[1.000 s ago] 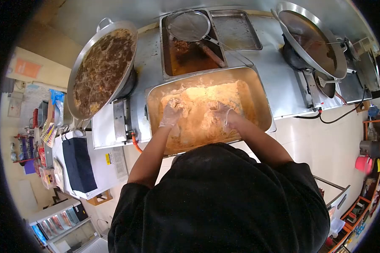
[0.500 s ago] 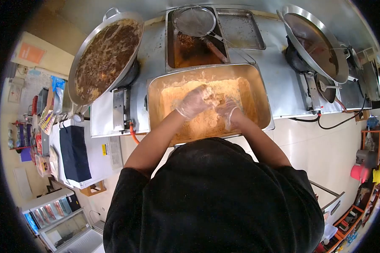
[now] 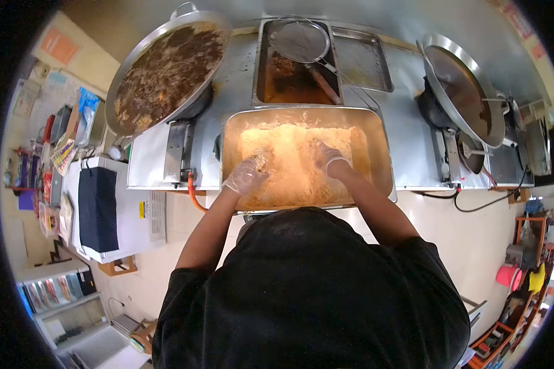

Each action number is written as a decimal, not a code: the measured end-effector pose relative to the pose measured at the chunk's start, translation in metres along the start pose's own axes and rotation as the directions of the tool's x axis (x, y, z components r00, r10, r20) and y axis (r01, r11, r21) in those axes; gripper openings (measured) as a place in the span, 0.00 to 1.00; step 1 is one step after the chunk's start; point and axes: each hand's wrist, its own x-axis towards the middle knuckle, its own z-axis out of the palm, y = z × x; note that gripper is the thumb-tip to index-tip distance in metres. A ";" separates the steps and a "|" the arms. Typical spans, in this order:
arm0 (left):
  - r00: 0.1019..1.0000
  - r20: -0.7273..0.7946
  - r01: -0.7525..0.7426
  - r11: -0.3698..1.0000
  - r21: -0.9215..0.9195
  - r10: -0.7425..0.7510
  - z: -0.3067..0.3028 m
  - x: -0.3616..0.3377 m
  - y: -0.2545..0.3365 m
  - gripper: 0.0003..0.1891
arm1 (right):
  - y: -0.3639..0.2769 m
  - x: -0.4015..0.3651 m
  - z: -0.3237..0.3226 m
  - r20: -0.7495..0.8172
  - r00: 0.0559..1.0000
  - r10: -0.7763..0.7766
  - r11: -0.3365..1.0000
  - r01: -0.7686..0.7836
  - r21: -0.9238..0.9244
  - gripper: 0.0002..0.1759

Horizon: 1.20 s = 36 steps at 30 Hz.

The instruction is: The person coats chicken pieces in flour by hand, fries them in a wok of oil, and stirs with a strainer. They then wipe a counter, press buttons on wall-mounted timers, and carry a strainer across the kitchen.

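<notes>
A deep steel pan (image 3: pixel 375 132) of pale, orange-tinted flour (image 3: pixel 292 163) stands in front of me. My left hand (image 3: pixel 247 173), in a clear plastic glove, is at the left part of the flour, thumb apart from the fingers. My right hand (image 3: pixel 327 157), also gloved, reaches into the flour on the right with its fingers spread. Flour coats the fingertips of both hands and partly hides them. The flour is heaped between the hands, and no separate piece shows in either one.
At the left, a large wok (image 3: pixel 166 74) holds dark, foaming oil. Another wok (image 3: pixel 461 86) of dark liquid stands at the right. Behind the pan, a mesh strainer (image 3: pixel 300 42) rests over an oily tray (image 3: pixel 283 95), beside a shallow tray (image 3: pixel 366 61).
My hands were close together over the middle of the pan, with clumped floury stuff at the fingers. Now they are apart, the left one lower and farther left. The camera view has shifted.
</notes>
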 end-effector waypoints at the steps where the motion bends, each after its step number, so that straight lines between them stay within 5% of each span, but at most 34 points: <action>1: 0.999 0.017 -0.030 0.996 0.079 0.029 0.001 -0.003 0.001 0.26 | 0.008 0.017 0.016 -0.012 0.997 -0.073 0.994 0.072 -0.088 0.34; 3: 0.980 0.170 0.074 0.985 0.154 -0.101 0.002 -0.005 0.003 0.27 | 0.030 0.056 0.045 -0.029 0.949 -0.313 0.940 0.305 -0.153 0.36; 4: 0.957 0.234 0.128 0.972 0.197 -0.173 0.002 -0.006 0.002 0.27 | 0.016 0.058 0.036 0.001 0.978 -0.207 0.973 0.206 -0.102 0.37; 6: 0.985 0.174 -0.030 0.988 0.150 0.003 0.015 -0.011 -0.009 0.26 | -0.034 0.045 0.003 0.071 0.997 -0.020 1.000 0.021 -0.016 0.37; 7: 0.987 0.133 -0.105 0.984 0.142 0.086 0.015 -0.014 -0.014 0.25 | -0.054 0.035 -0.015 0.045 0.999 0.001 1.000 -0.001 -0.005 0.38; 10: 0.993 0.117 -0.044 0.996 0.077 0.035 0.012 -0.021 -0.009 0.23 | -0.068 0.048 -0.039 0.099 0.988 -0.122 0.991 0.115 0.074 0.41; 13: 0.984 0.072 -0.165 0.984 0.062 0.160 0.019 -0.025 -0.015 0.22 | -0.024 0.125 0.017 0.035 0.992 -0.125 0.974 0.129 -0.188 0.38; 15: 0.994 0.062 -0.093 0.994 0.063 0.089 0.002 -0.033 0.004 0.22 | 0.004 0.163 0.051 -0.022 0.990 -0.136 0.920 0.118 -0.375 0.36; 19: 0.994 0.042 -0.100 0.994 0.041 0.099 0.003 -0.039 0.001 0.22 | -0.048 0.102 0.017 0.068 0.997 -0.046 0.954 0.064 -0.292 0.25; 22: 0.993 0.115 -0.010 0.999 0.042 0.005 -0.017 -0.048 0.015 0.22 | -0.053 0.086 0.005 0.098 0.995 -0.014 0.888 0.058 -0.456 0.21; 25: 0.980 0.124 0.150 0.988 0.045 -0.154 -0.023 -0.048 0.020 0.24 | 0.008 0.108 0.027 0.060 0.965 -0.256 0.735 0.235 -0.637 0.19; 28: 0.964 0.084 0.259 0.964 -0.059 -0.254 -0.011 -0.039 0.004 0.28 | 0.009 0.069 -0.013 0.083 0.971 -0.223 0.770 0.228 -0.596 0.17; 31: 0.975 0.033 0.222 0.942 -0.251 -0.221 0.016 -0.021 -0.030 0.32 | -0.008 0.008 -0.049 -0.211 0.882 -0.421 0.845 0.297 -0.445 0.14; 33: 0.974 0.005 0.215 0.919 -0.330 -0.227 0.014 -0.015 -0.031 0.33 | 0.028 0.029 -0.032 -0.029 0.840 -0.542 0.717 0.445 -0.536 0.14; 36: 0.971 0.023 0.234 0.939 -0.253 -0.236 -0.005 -0.020 -0.009 0.35 | -0.025 0.007 -0.037 0.162 0.854 -0.494 0.702 0.502 -0.505 0.12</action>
